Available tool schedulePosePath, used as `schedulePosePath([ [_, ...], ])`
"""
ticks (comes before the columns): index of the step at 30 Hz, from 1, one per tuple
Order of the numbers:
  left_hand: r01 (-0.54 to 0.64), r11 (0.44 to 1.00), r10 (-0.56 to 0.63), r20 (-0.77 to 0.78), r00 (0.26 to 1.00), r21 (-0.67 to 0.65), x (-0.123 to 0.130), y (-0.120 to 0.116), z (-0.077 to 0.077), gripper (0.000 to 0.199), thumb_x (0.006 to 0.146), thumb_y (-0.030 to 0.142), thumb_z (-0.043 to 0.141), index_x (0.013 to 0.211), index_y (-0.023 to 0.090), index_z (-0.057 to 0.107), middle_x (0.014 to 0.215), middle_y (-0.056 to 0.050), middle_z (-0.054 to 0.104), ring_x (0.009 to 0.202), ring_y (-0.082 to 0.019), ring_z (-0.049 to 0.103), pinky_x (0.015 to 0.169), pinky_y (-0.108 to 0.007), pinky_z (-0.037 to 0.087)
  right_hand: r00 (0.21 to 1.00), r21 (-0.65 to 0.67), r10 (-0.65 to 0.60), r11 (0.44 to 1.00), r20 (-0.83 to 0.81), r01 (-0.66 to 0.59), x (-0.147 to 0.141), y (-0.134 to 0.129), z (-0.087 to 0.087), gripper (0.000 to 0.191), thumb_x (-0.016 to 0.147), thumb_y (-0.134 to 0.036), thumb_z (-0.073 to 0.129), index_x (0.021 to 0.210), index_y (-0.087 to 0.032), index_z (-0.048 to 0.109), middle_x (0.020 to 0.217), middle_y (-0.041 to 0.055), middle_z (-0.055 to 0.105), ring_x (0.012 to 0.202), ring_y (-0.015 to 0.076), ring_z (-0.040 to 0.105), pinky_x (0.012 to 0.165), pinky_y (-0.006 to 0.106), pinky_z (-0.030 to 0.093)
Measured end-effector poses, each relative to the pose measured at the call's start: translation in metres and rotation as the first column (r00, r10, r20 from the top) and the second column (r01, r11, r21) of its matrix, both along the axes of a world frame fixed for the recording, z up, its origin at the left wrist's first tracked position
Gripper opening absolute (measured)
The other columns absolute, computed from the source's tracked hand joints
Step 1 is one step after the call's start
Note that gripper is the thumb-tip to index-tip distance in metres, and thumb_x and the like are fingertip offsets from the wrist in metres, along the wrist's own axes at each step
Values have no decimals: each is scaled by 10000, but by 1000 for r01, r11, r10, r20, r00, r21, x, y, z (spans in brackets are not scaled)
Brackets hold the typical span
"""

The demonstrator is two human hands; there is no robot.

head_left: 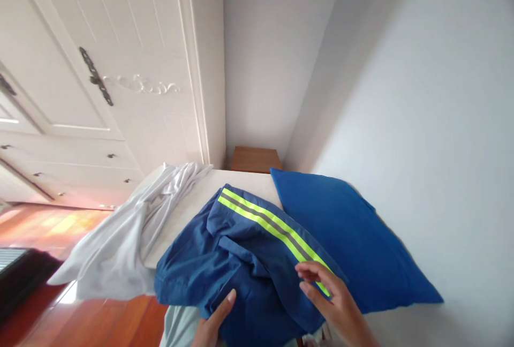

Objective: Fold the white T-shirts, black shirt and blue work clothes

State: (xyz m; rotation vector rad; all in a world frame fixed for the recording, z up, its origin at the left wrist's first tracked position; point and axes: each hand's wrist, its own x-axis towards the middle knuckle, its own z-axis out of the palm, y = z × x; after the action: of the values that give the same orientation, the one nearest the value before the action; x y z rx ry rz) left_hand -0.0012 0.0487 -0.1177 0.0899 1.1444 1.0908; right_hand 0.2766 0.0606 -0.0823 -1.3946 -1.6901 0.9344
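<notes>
left hand (212,323) grips a navy garment (252,277), thumb uppermost; right hand (331,296), loosely cupped with fingers apart, is over its yellow stripes (261,217).

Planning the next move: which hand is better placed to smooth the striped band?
Likely the right hand: it is at the striped band, while the left hand touches the blue garment away from that band.

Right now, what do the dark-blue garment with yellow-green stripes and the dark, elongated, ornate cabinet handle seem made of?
Dark-blue striped garment: matte cloth, maybe a cotton blend; soft creases show.
Dark cabinet handle: probably aged metal, from its dull, dark tone and ornate outline; plastic possible.
</notes>
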Motion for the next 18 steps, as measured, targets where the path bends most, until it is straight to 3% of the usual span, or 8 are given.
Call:
schedulePosePath([
  [2, 7, 1000, -7, 17, 1000, 16, -5, -6, 0, 509, 517, 396, 910, 977, 237, 760, 1085, -80, 776, 1292, -397, 573, 1023, -508, 526, 991, 18, -1, 1000, 132, -1, 3, 3, -10, 485, 841, -528, 699, 1288, -343, 662, 1340, 103, 652, 1241, 321, 611, 1067, 490, 507],
  [5, 68, 995, -73, 67, 995, 70, -12, -18, -4, 494, 563, 417, 914, 998, 229, 774, 1099, -97, 772, 1240, -399, 614, 1028, -527, 516, 951, -77, 187, 982, 245, -173, -15, 5, -21, 768, 764, -520, 788, 1463, -358, 514, 1536, 89, 484, 1417, 344, 444, 1178, 533, 384],
  [7, 107, 988, -119, 104, 987, 113, -15, -26, -7, 485, 592, 440, 908, 1007, 222, 785, 1097, -111, 771, 1200, -399, 641, 1031, -532, 508, 922, -149, 274, 959, 272, -241, -38, 7, -25, 870, 736, -479, 819, 1512, -346, 448, 1560, 95, 450, 1431, 345, 422, 1190, 522, 368],
  [10, 147, 971, -169, 110, 979, 186, -18, -35, -4, 527, 583, 456, 912, 1040, 223, 790, 1080, -120, 774, 1156, -413, 660, 1034, -565, 489, 908, -177, 254, 963, 334, -204, -72, 16, -25, 658, 756, -330, 776, 1389, -309, 598, 1406, 121, 597, 1322, 349, 532, 1128, 491, 431],
  [12, 140, 964, -156, 52, 986, 228, -23, -40, 3, 619, 544, 436, 928, 1107, 227, 775, 1051, -119, 779, 1144, -427, 660, 1043, -597, 468, 884, -182, 281, 957, 374, -228, -86, 24, -14, 371, 784, -256, 707, 1153, -289, 728, 1167, 104, 703, 1127, 319, 643, 996, 436, 508],
  [14, 137, 962, -138, -12, 990, 235, -30, -45, 10, 693, 510, 422, 939, 1148, 215, 763, 1024, -126, 783, 1153, -433, 652, 1064, -595, 449, 838, -200, 384, 922, 388, -330, -89, 32, 7, 96, 808, -251, 682, 877, -270, 745, 919, 52, 709, 888, 253, 673, 820, 352, 531],
  [15, 147, 963, -143, -36, 989, 225, -35, -48, 12, 707, 500, 421, 940, 1148, 199, 763, 1019, -136, 783, 1166, -435, 644, 1072, -584, 445, 812, -208, 440, 898, 384, -388, -88, 35, 20, 54, 817, -270, 688, 773, -263, 719, 830, 29, 686, 801, 222, 656, 752, 319, 519],
  [18, 104, 983, -92, -86, 992, 152, -51, -59, 8, 733, 440, 367, 957, 1126, 189, 770, 970, -156, 783, 1154, -463, 639, 1026, -591, 478, 780, -174, 522, 852, 344, -494, -71, 40, 63, 208, 837, -380, 708, 663, -269, 688, 719, 12, 655, 702, 195, 622, 662, 287, 503],
])
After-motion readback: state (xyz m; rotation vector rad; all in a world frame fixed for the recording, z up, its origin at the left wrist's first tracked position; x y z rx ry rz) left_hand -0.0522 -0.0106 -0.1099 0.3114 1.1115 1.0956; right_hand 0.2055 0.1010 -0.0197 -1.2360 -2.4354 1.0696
